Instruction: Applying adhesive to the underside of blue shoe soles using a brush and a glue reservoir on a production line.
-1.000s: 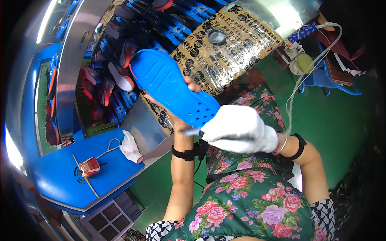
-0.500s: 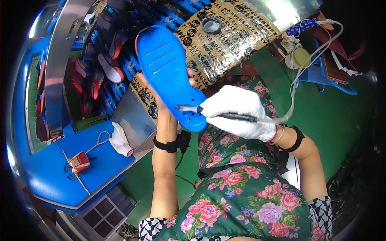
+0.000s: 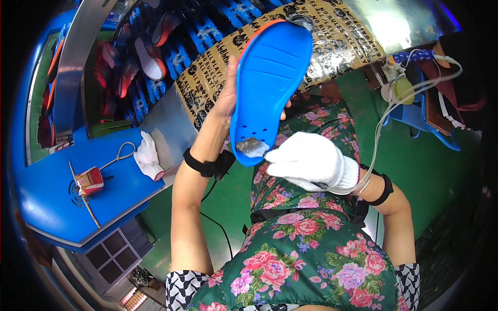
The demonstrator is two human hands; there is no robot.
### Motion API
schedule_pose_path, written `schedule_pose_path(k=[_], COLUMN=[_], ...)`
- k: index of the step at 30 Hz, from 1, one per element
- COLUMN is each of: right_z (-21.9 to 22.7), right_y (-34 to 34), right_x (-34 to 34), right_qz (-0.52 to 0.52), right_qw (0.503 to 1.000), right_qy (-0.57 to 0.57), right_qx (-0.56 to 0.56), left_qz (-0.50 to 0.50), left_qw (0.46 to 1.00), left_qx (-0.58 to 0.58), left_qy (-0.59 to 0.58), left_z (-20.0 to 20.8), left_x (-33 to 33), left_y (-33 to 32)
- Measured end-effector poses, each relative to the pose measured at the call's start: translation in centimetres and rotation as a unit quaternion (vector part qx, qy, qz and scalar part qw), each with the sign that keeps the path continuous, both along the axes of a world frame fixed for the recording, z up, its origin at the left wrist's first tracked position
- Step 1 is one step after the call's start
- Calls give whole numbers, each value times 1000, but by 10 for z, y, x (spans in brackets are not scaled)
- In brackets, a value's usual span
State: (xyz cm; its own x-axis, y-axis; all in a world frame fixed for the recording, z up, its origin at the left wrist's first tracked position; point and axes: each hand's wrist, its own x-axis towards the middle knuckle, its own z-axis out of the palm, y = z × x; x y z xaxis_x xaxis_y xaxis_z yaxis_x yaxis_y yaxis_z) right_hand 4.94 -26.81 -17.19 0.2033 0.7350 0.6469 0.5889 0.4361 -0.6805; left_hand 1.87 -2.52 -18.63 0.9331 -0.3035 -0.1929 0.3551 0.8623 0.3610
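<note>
A blue shoe insole [image 3: 272, 72] with an orange edge is held up in my bare left hand [image 3: 226, 93], toe end pointing away. My left thumb lies along one side and fingertips show at the other. Several small holes dot its heel. In my white-gloved right hand [image 3: 314, 163] is a flat brush [image 3: 252, 147], its bristles against or just over the heel. Most of the brush handle is hidden by the glove. A clear thin tube [image 3: 374, 150] runs to the right wrist.
Beyond the insole is a bench covered in printed brown wrapping [image 3: 207, 90], with a round dish [image 3: 300, 20] on it. At left, a blue surface [image 3: 46, 192] carries a white glove [image 3: 148, 155] and a red container [image 3: 90, 180]. Insoles [image 3: 148, 59] lie on a blue conveyor. A blue stool [image 3: 433, 127] stands right.
The insole has moved right and turned so its toe end leans right. The brush has rotated, showing its broad bristles at the heel. My right hand has shifted slightly nearer.
</note>
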Motion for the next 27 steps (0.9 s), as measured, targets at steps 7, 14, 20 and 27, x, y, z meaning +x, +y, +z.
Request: schedule_pose_path(k=[7,14,20,27], right_z=[11,18,2,-12], right_y=[9,17,7,19], right_x=[19,35,38,36], right_qz=[83,28,-21,-90], right_qw=[992,987,779,736], right_qy=[90,130,611,671], right_qx=[-21,-93,-141,-28], left_qz=[-72,-37,44,424], left_qw=[972,937,996,905], left_qx=[216,327,46,-14], left_qy=[64,120,68,26], left_z=[3,11,-45,-30], left_x=[-1,7,16,19], left_y=[3,1,31,16])
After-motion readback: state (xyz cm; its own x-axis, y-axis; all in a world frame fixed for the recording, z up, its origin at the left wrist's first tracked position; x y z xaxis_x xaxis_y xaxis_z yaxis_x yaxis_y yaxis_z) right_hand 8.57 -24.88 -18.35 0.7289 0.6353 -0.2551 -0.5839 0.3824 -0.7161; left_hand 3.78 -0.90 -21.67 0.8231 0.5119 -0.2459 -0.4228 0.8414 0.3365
